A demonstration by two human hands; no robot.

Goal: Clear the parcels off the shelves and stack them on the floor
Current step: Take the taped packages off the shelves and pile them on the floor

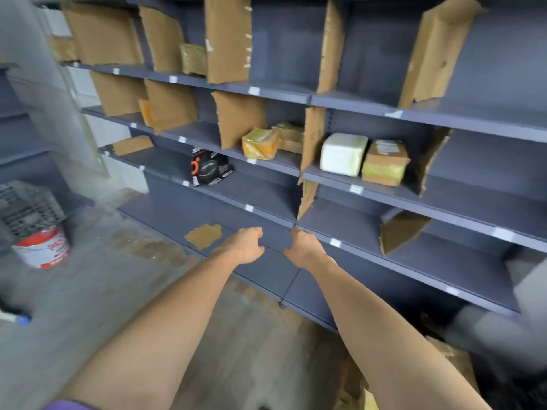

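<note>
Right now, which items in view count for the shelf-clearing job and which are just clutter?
Job items:
- white parcel
- brown taped parcel
- yellow-wrapped parcel
- black printed box
- left hand and right hand, both empty

Just lying about:
- cardboard dividers
- red-and-white bucket
- wire crate
- cardboard scrap

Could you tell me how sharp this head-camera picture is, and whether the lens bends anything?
Head view: the middle is fairly sharp, so the white parcel and black box read clearly; the edges smear with motion blur, notably the red-and-white bucket and the lower right corner; wide-angle distortion bows the shelves; lighting is even, without harsh glare; both hands, left hand and right hand, look crisp.
</note>
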